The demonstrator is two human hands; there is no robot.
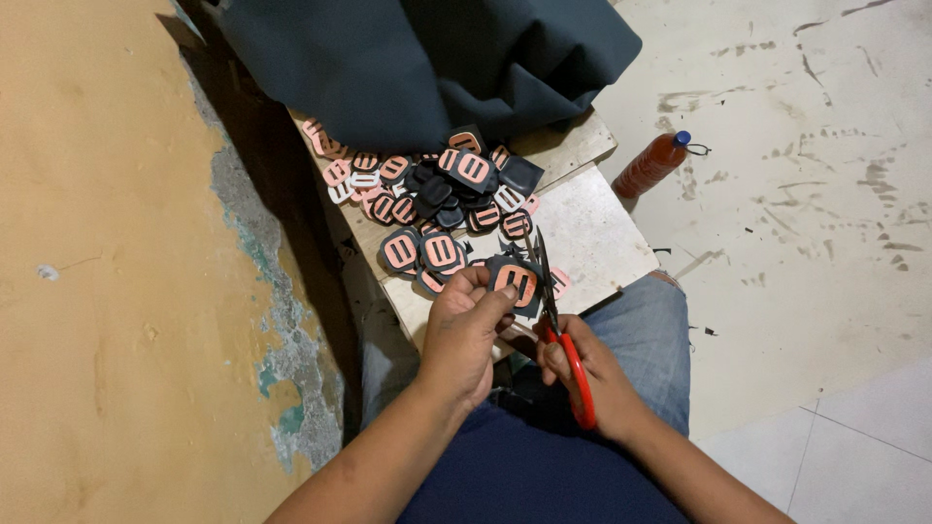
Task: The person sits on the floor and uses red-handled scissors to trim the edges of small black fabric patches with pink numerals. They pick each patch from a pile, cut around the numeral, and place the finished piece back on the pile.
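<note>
Hidden: the far end of the wooden board and part of the heap lie under a fold of dark teal fabric; the person's lap is mostly covered by the forearms, and both elbows are cut off at the lower edge
Hard to make out: how far the blades gape, since they show only as a thin dark line against the dark patch
Left hand: fingers curled tight round the near edge of a dark patch with a salmon-pink slotted buckle shape on it, thumb pressed on top, held just above the board's near edge
Right hand: fingers threaded through the glossy red loop handles of a pair of scissors and closed on them, blades pointing away and touching the right side of the patch
Heap: a pile of rounded, flat pink-and-black buckle pieces, matte, each with two slots, some pale pink ones at the left, spread across the board
Board: pale, scuffed, worn, lying over blue denim knees
Wall: ochre plaster wall, rough, flaking to grey and green along its edge
Floor: dirty off-white floor, streaked; a reddish-brown plastic bottle with a blue cap lies on it, near the board
</note>
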